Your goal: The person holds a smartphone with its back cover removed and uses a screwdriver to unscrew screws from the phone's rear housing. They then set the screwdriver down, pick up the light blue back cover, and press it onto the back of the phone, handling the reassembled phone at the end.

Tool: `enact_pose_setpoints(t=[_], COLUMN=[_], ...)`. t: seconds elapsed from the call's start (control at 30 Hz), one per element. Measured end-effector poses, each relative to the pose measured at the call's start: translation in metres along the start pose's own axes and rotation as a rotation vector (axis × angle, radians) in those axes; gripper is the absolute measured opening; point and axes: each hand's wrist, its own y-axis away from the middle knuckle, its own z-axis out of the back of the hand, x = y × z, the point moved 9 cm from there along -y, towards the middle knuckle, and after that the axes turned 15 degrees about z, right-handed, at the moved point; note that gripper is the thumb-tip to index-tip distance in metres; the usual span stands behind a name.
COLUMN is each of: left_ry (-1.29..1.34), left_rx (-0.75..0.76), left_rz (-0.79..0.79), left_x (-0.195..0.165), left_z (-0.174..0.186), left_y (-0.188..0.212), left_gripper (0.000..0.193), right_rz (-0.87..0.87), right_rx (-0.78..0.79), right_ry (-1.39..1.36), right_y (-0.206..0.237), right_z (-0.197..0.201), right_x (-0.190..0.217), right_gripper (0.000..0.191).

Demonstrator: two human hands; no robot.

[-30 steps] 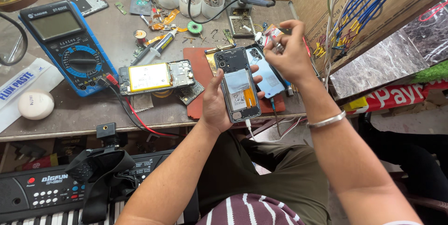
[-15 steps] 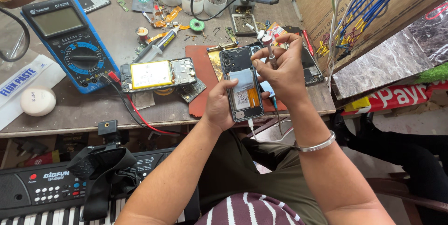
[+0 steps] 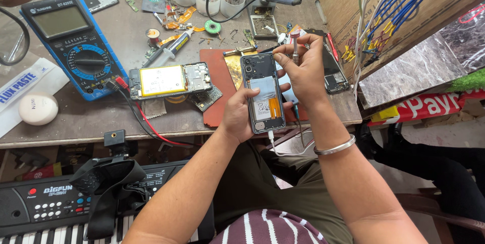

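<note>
Since the earlier frame, the right hand (image 3: 303, 74) has lifted its small screwdriver (image 3: 295, 47) off the opened phone (image 3: 262, 92), gripping it upright above the far edge. The left hand (image 3: 242, 115) clasps the phone over the red mat (image 3: 214, 87). Left lie a second opened phone (image 3: 169, 79) and a blue multimeter (image 3: 70, 41), red leads between.
</note>
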Motion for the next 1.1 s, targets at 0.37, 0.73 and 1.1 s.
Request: enact_pose_setpoints(t=[0.37,0.73,1.1], left_ry=[-0.008,0.076,0.096], left_rx=[-0.075,-0.061,-0.013], left_rz=[-0.056,0.008,0.053], left_x=[-0.003,-0.002,0.001], left_z=[0.004,0.002,-0.001], left_y=[-0.002,-0.001,0.0], left_gripper=[0.066,0.066,0.068], right_rz=[0.133,0.214,0.048], right_rx=[0.116,0.143,-0.066], right_ry=[0.209,0.226,-0.48], right_y=[-0.006,-0.01,-0.012], right_z=[-0.005,-0.007,0.007], right_x=[0.011,0.025,0.014], right_gripper=[0.045,0.039,0.072])
